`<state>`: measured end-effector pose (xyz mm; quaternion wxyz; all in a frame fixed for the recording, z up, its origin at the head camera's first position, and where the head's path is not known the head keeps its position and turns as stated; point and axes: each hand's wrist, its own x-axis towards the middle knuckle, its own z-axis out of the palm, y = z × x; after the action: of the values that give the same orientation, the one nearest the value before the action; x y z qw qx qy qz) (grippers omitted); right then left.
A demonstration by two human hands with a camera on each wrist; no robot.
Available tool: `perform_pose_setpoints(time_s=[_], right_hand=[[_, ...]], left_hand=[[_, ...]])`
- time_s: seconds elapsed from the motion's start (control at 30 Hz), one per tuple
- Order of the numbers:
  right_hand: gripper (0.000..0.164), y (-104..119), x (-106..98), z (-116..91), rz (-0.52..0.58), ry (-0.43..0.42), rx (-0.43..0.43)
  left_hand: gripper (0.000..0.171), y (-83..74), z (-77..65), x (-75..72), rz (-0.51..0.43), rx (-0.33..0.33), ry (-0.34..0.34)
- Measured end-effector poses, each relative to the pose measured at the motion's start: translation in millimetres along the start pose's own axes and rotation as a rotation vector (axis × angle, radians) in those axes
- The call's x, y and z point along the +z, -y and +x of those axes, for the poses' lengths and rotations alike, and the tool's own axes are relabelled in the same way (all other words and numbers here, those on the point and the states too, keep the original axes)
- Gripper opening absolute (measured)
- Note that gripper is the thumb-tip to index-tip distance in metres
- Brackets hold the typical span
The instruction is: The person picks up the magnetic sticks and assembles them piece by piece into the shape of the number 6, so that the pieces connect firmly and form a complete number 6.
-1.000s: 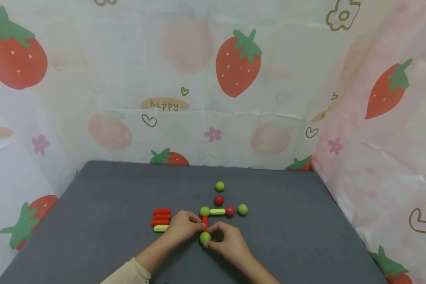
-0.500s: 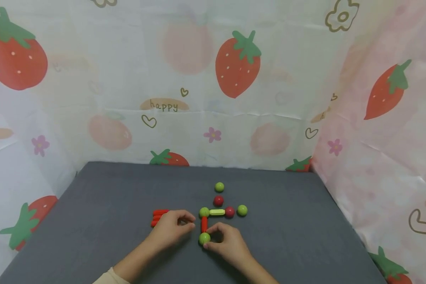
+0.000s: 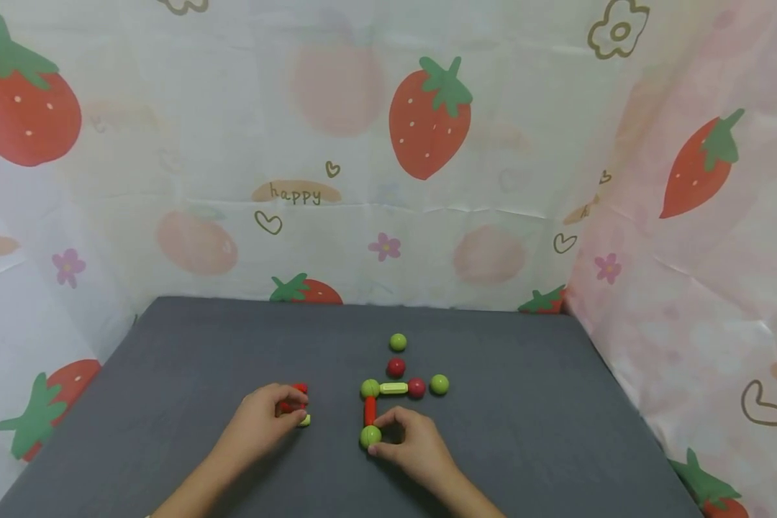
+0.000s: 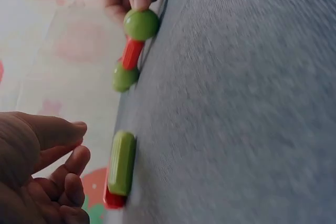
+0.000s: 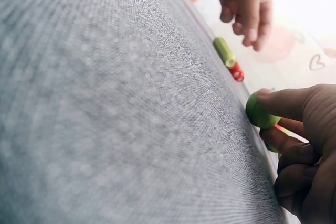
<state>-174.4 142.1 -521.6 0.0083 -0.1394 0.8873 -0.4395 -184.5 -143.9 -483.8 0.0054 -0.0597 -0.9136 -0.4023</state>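
My right hand [image 3: 417, 447] pinches the near green ball [image 3: 370, 437] between thumb and index finger. A red rod [image 3: 370, 411] runs from that ball to a second green ball [image 3: 370, 388]. From there a yellow-green rod [image 3: 393, 388] reaches a dark red ball [image 3: 416, 388]. Over the loose rods at left hovers my left hand [image 3: 262, 421], fingers loosely bent and holding nothing. In the left wrist view, a yellow-green rod [image 4: 123, 163] lies beside a red rod [image 4: 113, 199], apart from the fingertips. The hand covers most of these rods in the head view.
Behind the joined pieces lie a loose dark red ball [image 3: 396, 367] and a green ball [image 3: 398, 342]. Another green ball [image 3: 439, 384] sits to the right of the row. The grey table [image 3: 524, 432] meets a strawberry-print curtain [image 3: 362, 144] at the back and sides.
My left hand has let go of the red rod between the green balls and moved left to the loose rods. The right hand stays on the near green ball.
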Motion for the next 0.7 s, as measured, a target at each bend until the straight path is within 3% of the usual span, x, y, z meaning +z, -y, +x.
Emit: perform_pose_setpoints(time_s=[0.33,0.7], right_hand=[[0.031,1,-1,1,0.008,0.017,0.023],[0.032,0,0,1,0.007,0.011,0.021]], left_hand=[[0.023,24.3,-3.3,-5.2,0.078,-0.032,0.006],[0.024,33.1,-5.3,-1.4,0.079,-0.057,-0.003]])
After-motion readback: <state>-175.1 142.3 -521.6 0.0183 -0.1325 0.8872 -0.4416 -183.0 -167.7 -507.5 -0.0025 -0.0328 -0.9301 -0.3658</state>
